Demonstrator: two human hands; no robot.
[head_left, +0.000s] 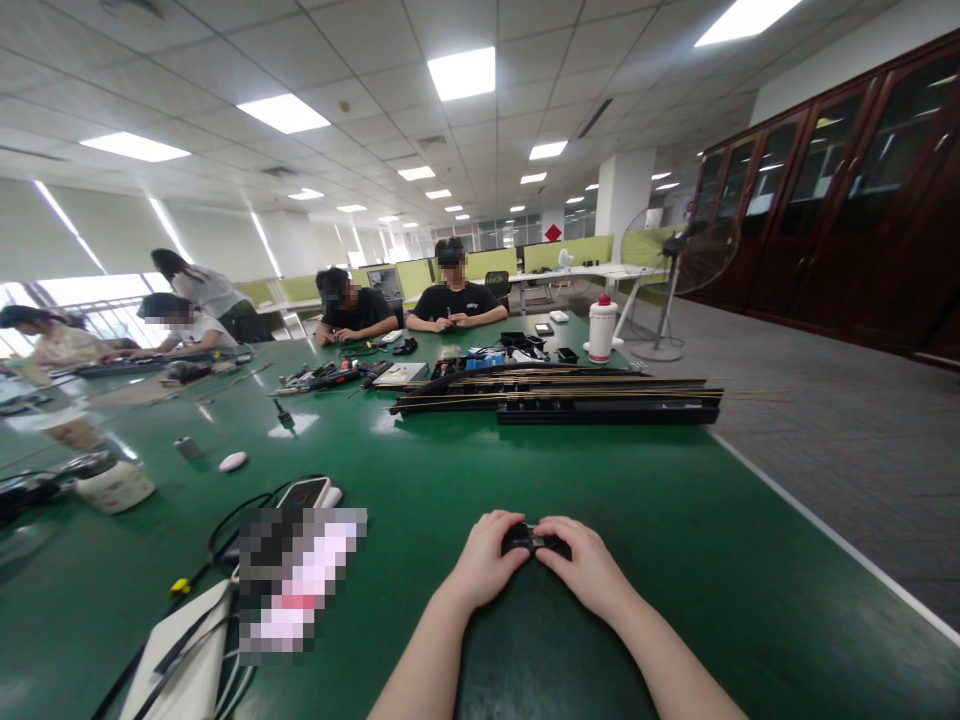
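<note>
Just above the green table [405, 480], a small black object [534, 541] with a lighter grey middle is held between both hands; its kind is too small to make out. My left hand [487, 560] grips its left end, thumb below and fingers above. On its right end, my right hand [581, 560] closes in the same way. The fingers cover most of the object, and the two thumbs are close together near its middle.
Long black profiles [607, 405] with thin brass-coloured rods lie beyond my hands. A white bottle [601, 330] with a red cap stands behind them. To the left are a phone [306, 493], cables, a white notebook [176, 650] and a cup [116, 487]. Several people sit around the table.
</note>
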